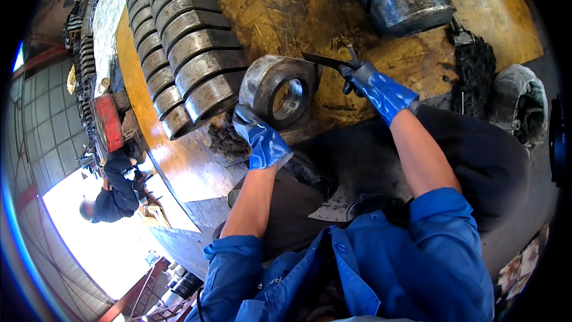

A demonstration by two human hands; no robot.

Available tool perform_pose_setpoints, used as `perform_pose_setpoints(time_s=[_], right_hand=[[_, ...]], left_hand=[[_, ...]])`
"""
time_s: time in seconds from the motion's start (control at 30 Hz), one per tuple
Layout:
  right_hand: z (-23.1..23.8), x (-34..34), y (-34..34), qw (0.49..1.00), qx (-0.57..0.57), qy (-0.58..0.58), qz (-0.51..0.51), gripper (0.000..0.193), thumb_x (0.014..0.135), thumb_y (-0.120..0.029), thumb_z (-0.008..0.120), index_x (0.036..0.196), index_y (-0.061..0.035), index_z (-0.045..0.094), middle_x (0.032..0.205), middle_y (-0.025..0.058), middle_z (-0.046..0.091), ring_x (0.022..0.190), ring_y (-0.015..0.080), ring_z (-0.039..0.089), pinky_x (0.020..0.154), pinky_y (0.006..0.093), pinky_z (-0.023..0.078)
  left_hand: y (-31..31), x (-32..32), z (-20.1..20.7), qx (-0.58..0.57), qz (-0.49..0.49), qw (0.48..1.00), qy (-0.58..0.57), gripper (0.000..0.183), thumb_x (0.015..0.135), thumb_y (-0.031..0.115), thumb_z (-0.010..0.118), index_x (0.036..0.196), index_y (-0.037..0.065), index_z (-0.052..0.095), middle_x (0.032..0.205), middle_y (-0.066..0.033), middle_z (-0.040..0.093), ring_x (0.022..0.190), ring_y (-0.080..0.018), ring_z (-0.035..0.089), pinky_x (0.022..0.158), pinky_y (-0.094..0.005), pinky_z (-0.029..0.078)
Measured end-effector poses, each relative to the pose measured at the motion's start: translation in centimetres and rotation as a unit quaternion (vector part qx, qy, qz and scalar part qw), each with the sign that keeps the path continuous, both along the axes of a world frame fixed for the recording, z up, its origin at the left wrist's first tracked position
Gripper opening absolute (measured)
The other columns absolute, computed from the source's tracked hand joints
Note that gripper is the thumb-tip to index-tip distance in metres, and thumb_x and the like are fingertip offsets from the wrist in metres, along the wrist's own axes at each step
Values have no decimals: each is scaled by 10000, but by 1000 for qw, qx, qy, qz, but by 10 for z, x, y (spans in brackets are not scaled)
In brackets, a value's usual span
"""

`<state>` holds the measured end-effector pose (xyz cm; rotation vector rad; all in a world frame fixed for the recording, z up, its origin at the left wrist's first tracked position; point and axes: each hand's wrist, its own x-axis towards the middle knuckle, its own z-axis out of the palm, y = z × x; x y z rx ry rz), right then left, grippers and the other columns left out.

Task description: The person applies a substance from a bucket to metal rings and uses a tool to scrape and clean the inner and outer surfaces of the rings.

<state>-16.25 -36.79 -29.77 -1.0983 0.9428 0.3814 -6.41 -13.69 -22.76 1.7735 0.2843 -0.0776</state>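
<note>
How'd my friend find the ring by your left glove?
Find the two long rows of curved metal pieces on the yellowish board. Just right of their near end, by the gloved left hand, sits a thick metal ring. Unlike those pieces, it shows its round, hollow middle.

Passage: yellow board [280, 0] between ring rows [199, 45] and dark cylinder [411, 9] | near side obstructed: single ring [257, 83], blade [322, 59]

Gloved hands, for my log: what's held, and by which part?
Right hand grips a dark flat tool by its right end; left hand touches a metal ring.
</note>
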Motion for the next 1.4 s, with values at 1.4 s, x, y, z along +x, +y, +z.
perform_pose_setpoints(time_s=[1.4], right_hand=[[-2,-23,-3,994,-77,58,42,318,952,-322,611,1080,-31,634,675,107,697,388,130,512,358,279,380]], left_hand=[[9,-62,-48,286,-8,928,-239,464,939,265,541,1258,-71,542,1272,-266,562,1179,-405,541,1040,-464,406]])
